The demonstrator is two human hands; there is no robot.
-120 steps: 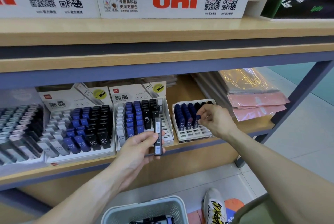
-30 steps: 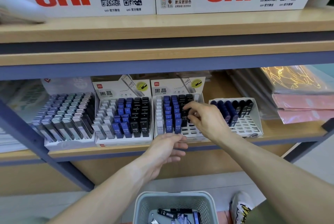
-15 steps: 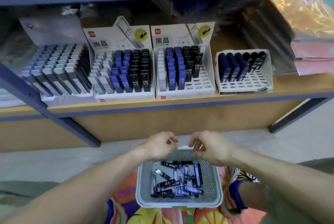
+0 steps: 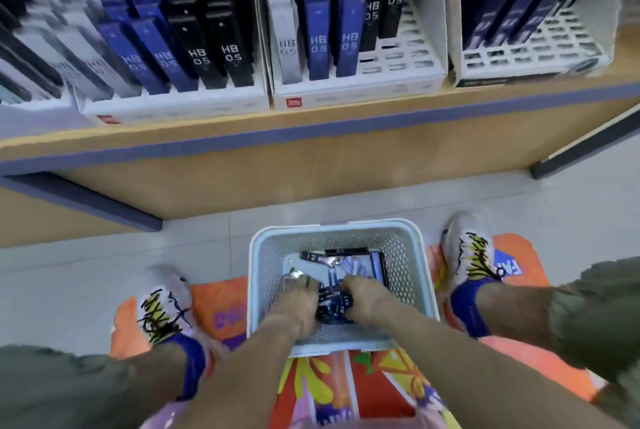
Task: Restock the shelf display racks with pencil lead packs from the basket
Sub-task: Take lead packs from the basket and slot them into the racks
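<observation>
Pale-blue basket [image 4: 258, 293] holds both hands, left hand [image 4: 298, 297] and right hand [image 4: 363, 297], among lead packs [image 4: 334, 305]; their grip cannot be told.

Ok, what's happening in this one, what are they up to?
A person is crouched in front of a shelf, both hands down in a pale basket on the floor between their feet. The left hand and right hand are in the pile of pencil lead packs; blur hides whether either has hold of one. Above, the middle display rack has bare slots in front of its black column, and the right rack is bare across its front rows.
</observation>
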